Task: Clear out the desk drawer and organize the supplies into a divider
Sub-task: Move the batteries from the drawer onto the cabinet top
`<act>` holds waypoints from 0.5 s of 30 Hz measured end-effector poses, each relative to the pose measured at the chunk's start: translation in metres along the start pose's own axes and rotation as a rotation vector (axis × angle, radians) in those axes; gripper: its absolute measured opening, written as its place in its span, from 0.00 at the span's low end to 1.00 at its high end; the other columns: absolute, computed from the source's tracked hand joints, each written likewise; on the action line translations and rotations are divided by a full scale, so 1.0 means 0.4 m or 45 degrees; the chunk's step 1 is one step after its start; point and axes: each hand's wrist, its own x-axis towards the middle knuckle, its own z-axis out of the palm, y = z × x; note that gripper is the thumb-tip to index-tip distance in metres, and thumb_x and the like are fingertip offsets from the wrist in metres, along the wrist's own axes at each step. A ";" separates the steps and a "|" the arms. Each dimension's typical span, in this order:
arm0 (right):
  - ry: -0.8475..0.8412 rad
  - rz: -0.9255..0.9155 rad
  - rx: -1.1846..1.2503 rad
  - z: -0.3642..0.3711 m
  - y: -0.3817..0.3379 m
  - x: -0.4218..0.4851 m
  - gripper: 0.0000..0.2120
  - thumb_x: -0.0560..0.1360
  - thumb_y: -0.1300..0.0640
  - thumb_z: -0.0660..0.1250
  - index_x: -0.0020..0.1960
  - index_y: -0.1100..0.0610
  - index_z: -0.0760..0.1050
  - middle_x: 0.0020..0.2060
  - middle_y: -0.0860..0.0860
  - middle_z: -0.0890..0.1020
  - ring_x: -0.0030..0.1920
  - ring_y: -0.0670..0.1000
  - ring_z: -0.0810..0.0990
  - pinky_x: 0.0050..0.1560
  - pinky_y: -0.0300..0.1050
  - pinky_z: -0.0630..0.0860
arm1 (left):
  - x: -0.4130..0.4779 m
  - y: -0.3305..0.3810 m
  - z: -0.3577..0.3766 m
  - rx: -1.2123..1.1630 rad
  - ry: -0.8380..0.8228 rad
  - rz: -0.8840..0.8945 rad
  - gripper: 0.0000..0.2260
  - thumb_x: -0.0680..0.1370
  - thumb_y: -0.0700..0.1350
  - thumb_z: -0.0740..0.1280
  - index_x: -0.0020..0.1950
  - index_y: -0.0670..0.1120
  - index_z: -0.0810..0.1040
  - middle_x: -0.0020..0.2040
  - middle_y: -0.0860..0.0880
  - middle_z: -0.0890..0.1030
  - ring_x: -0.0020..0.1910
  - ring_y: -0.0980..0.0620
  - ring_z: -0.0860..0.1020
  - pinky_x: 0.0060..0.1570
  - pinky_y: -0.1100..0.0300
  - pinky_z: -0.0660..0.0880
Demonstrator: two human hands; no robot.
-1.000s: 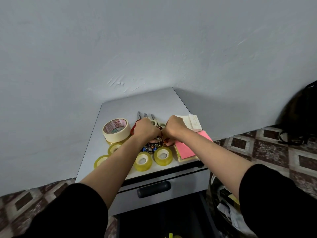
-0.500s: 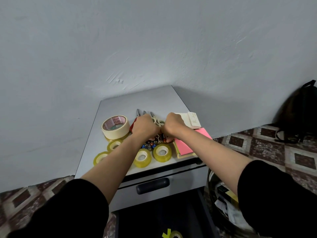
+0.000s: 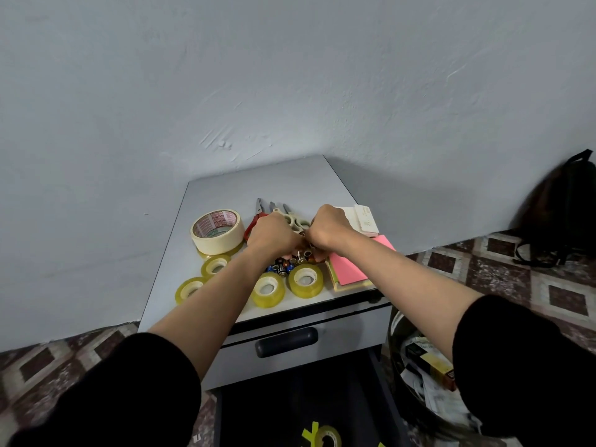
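Though half buried under two fists, shows plainly enough as a loose heap of batteries [image 3: 285,267] at the middle of the cabinet top [image 3: 274,182] — metal ends turned mostly toward the near edge, so long axes roughly near-to-far. Lies directly beneath the fingers, not off to either side: left hand [image 3: 274,235] over the heap's left and far part, right hand [image 3: 329,227] over its right part, knuckles almost meeting above it. Both curled tight, knuckles up, fingers dug down among the cells and seemingly clasping some; cannot tell how many, with every fingertip hidden. Equally near to either hand, so probably calls for a straight lift, not a reach — and for care with round cells apt to roll toward the near edge.

Just near of the heap, two clear tape rolls [image 3: 305,280], close against it; two more off to the left, near of a big masking tape roll [image 3: 217,230]. Far of the knuckles, scissors [image 3: 292,217] with blades pointing far. Right of the heap, pink sticky notes [image 3: 348,269]. No divider anywhere in view.
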 end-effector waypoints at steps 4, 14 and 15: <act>-0.028 0.013 0.003 -0.003 -0.001 -0.005 0.10 0.73 0.67 0.63 0.33 0.62 0.69 0.36 0.62 0.79 0.36 0.61 0.82 0.39 0.51 0.82 | -0.015 -0.004 -0.015 -0.018 0.030 0.009 0.09 0.73 0.44 0.67 0.37 0.40 0.81 0.31 0.48 0.80 0.31 0.53 0.79 0.40 0.59 0.78; 0.033 -0.079 0.204 -0.021 0.023 -0.107 0.09 0.69 0.71 0.61 0.45 0.72 0.78 0.36 0.65 0.79 0.32 0.57 0.75 0.36 0.46 0.77 | -0.149 -0.045 -0.018 -0.437 0.148 0.087 0.06 0.74 0.42 0.70 0.39 0.41 0.83 0.30 0.49 0.78 0.28 0.56 0.72 0.34 0.61 0.72; 0.007 -0.112 0.202 -0.017 0.025 -0.136 0.08 0.70 0.70 0.61 0.43 0.71 0.78 0.32 0.62 0.77 0.31 0.55 0.73 0.32 0.45 0.74 | -0.173 -0.051 -0.013 -0.479 0.145 0.111 0.05 0.73 0.43 0.70 0.39 0.43 0.83 0.30 0.51 0.78 0.28 0.57 0.72 0.35 0.62 0.73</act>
